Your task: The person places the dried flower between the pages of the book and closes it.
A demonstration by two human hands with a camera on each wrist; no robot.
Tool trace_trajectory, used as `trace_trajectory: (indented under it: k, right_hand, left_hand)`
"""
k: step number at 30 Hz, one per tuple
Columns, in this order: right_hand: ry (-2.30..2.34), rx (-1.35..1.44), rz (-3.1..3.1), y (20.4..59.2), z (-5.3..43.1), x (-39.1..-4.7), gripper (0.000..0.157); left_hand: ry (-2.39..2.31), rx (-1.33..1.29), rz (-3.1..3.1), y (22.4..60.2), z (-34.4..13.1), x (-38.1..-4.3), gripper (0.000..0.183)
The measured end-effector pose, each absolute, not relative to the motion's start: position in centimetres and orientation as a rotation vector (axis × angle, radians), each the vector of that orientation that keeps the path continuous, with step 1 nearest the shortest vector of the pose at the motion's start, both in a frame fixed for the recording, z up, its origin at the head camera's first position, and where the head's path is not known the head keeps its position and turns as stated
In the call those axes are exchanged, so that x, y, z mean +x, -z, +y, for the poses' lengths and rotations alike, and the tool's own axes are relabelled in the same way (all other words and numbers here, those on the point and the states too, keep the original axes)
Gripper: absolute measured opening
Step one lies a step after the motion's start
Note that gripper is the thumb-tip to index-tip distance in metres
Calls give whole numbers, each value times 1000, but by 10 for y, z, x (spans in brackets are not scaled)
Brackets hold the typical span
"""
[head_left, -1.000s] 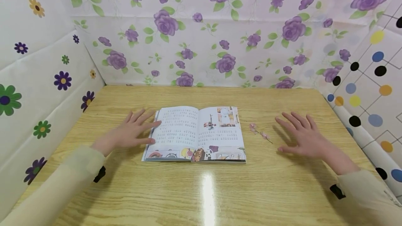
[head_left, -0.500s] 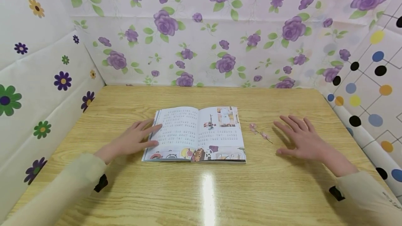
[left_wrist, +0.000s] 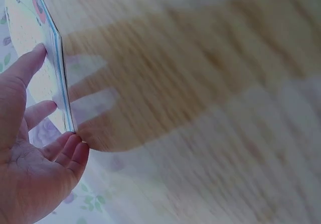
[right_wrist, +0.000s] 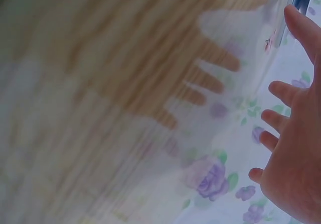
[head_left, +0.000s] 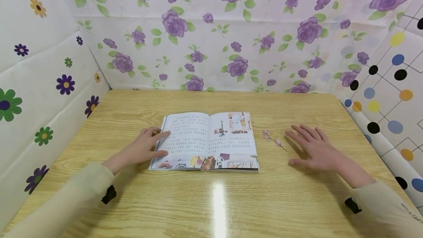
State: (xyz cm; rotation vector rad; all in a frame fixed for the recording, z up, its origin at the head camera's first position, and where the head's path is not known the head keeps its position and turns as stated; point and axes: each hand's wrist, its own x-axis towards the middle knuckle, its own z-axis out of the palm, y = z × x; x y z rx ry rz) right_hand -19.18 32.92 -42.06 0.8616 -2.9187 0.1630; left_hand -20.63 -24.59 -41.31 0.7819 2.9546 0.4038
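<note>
Left grip [head_left: 140, 148] sits at nine o'clock of the open book [head_left: 206, 140], thumb and forefinger straight over the page margin, its fingers less spread than a second ago; it is relaxed, clasping nothing. The left wrist view reveals what the head view hides: the other three fingers bend beside a corner of the stacked pages. The book keeps its place on the surface [head_left: 185, 197]. Toward its three o'clock lies a pink flower sprig [head_left: 278, 143], unmoved. Further out that way, the right grip [head_left: 318, 153] is slightly nearer the sprig, loosely spread, holding nothing; its wrist view shows the palm side.
</note>
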Motion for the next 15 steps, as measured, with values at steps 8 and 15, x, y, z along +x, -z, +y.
trace_trajectory:
  k: [8, 15]
  right_hand:
    - [-178, 880, -2951, 421, 324, -190, 85]
    - [-196, 894, -2942, 421, 321, -188, 81]
  left_hand:
    - [-467, 788, 2942, 415, -242, -205, 61]
    - [-470, 848, 2944, 412, -239, -200, 56]
